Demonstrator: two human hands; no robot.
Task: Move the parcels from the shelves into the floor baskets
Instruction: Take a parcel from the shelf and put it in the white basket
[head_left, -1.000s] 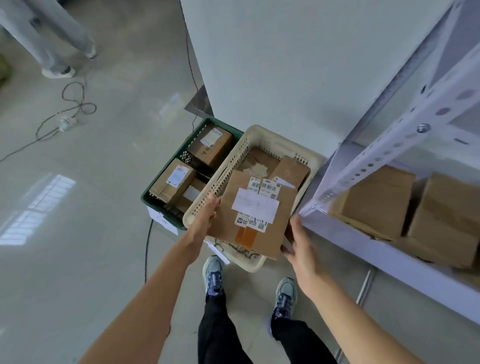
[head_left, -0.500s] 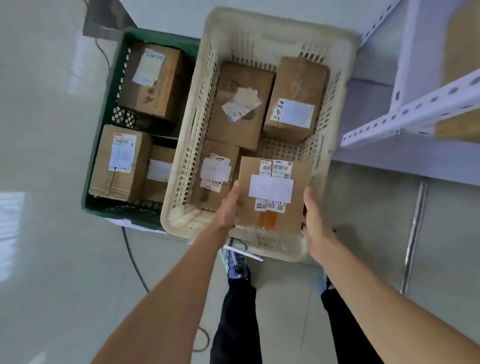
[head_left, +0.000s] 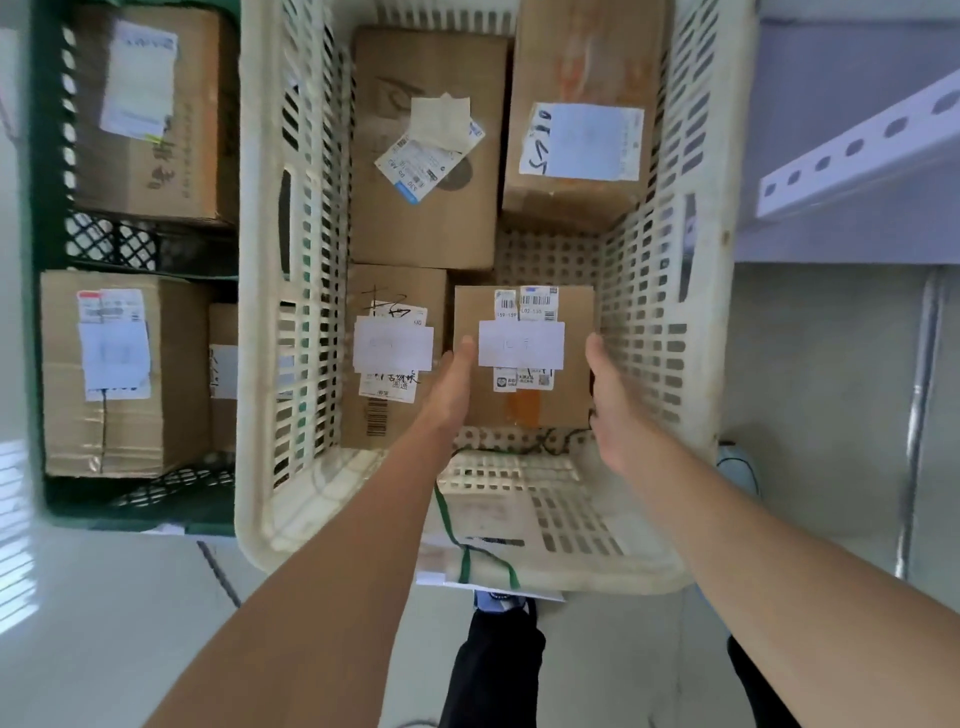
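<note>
A brown parcel (head_left: 522, 343) with white labels sits low in the front right corner of the cream floor basket (head_left: 249, 364). My left hand (head_left: 454, 387) presses on its left side and my right hand (head_left: 605, 400) on its right side, so the parcel is held between them. Three more labelled parcels lie in this basket: one beside it on the left (head_left: 392, 358), two behind (head_left: 421, 156) (head_left: 576, 130). The green floor basket (head_left: 34, 260) on the left holds further parcels (head_left: 145, 114) (head_left: 114, 374).
The two baskets stand side by side on the pale floor. A white perforated shelf upright (head_left: 857, 150) and the lowest shelf board (head_left: 841, 78) are at the right. My dark trouser legs (head_left: 493, 670) and a shoe are just below the cream basket.
I have bent closer over the baskets. Both hands carried the parcel from above the cream basket's rim down inside it, into the front right corner.
</note>
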